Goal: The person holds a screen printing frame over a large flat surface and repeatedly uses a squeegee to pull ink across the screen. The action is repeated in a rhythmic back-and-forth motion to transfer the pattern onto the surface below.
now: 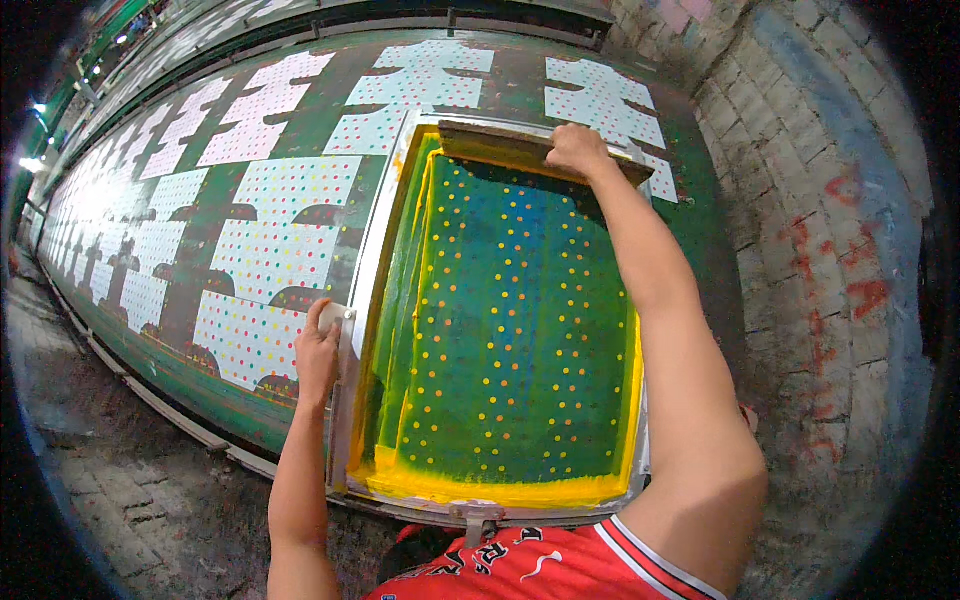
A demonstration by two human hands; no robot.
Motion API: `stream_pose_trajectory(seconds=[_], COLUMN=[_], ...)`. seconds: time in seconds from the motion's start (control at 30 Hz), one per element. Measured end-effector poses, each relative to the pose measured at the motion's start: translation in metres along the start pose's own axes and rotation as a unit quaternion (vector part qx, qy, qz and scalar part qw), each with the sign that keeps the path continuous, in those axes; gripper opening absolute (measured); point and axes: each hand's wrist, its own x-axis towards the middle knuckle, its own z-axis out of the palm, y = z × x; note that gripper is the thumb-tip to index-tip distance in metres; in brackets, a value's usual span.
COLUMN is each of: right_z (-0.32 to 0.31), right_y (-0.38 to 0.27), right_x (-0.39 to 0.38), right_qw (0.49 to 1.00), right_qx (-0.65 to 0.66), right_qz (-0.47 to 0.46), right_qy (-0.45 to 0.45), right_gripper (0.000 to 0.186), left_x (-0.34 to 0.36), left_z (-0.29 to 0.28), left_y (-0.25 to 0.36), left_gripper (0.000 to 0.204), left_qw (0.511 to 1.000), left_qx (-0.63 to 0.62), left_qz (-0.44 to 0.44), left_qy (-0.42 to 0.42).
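Observation:
A screen printing frame (pixel 372 265) with a pale metal rim lies on the table in front of me. Its green mesh (pixel 480 350) bears rows of small yellow and orange dots, and yellow ink (pixel 500 488) is smeared along the near and side edges. My right hand (pixel 580 152) is closed on the top of a long, dark squeegee (pixel 490 146), which stands across the far end of the mesh. At the frame's left edge, my left hand (pixel 318 350) is closed by a small white tab (pixel 337 316), gripping the rim there; its fingertips are partly hidden.
White dotted fabric pieces (pixel 275 250) lie in rows along the long green table (pixel 180 345), left of and beyond the frame. A grey block wall (pixel 800 250) with red marks runs close on the right. Another long table (pixel 250 35) stands beyond.

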Motion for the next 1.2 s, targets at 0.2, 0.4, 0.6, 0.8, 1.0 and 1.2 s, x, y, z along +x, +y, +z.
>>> stream_pose_trajectory(seconds=[0.2,0.4,0.6,0.8,1.0,1.2], right_z=[-0.014,-0.028,-0.05,-0.065,-0.068,-0.072], right_y=[-0.032,-0.087,-0.152,-0.216,-0.27,-0.295], right_x=[-0.052,-0.151,-0.267,-0.391,-0.489,-0.536], right_qw=[0.999,0.998,0.995,0.997,0.995,0.993], right_qx=[0.02,0.038,0.037,0.048,0.079,0.103], right_qz=[-0.008,-0.014,-0.008,-0.007,0.007,0.003], right_qy=[-0.032,-0.055,-0.088,-0.063,-0.067,-0.062], right_gripper=[0.031,0.028,0.025,0.023,0.024,0.05], left_x=[-0.002,-0.003,-0.003,-0.007,-0.001,0.005], left_z=[-0.006,-0.007,-0.014,-0.019,-0.02,-0.017], left_y=[0.002,-0.004,-0.003,0.006,-0.006,-0.019], left_gripper=[0.041,0.041,0.041,0.042,0.045,0.047], left_qw=[0.998,0.998,0.993,0.994,0.994,0.99], left_qx=[0.058,0.056,0.088,0.08,0.08,0.079], left_qz=[0.036,0.035,0.061,0.058,0.058,0.116], left_qy=[-0.014,-0.021,-0.045,-0.036,-0.049,-0.022])
